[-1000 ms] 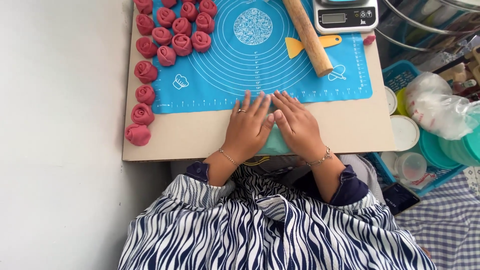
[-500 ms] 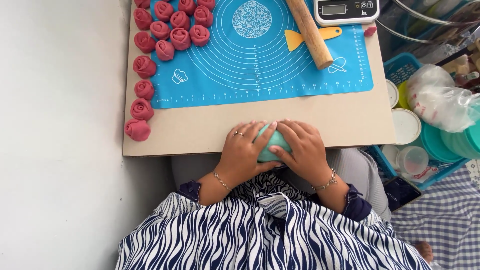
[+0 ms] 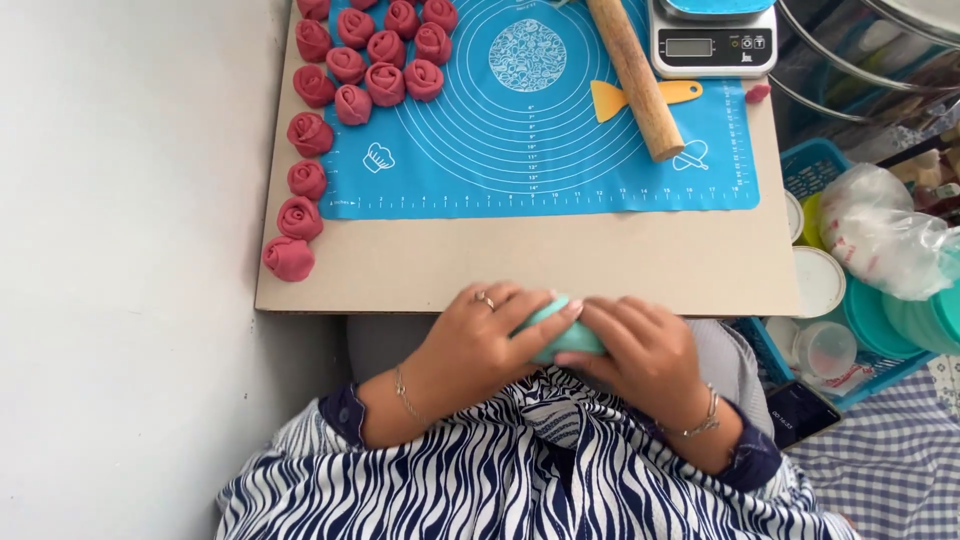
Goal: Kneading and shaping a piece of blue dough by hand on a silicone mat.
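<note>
Both of my hands hold a lump of teal dough (image 3: 562, 338) just below the near edge of the tan board (image 3: 520, 265). My left hand (image 3: 478, 335) wraps it from the left, with a ring on one finger. From the right, my right hand (image 3: 640, 352) covers it. Most of the lump is hidden between my fingers. On the board lies a blue silicone baking mat (image 3: 540, 130) with printed circles. A wooden rolling pin (image 3: 634, 78) rests on the mat at the upper right, beside a yellow scraper (image 3: 615, 98).
Several dark pink dough roses (image 3: 335, 90) line the board's left side and the mat's top left. A kitchen scale (image 3: 710, 40) stands at the far edge. Right of the board are plastic containers (image 3: 880, 310), a bag (image 3: 880, 240) and a blue basket (image 3: 815, 165). A white wall lies left.
My hands have drawn back off the board toward my lap, closing around the teal dough, which lay under my palms on the board's near edge a second ago.
</note>
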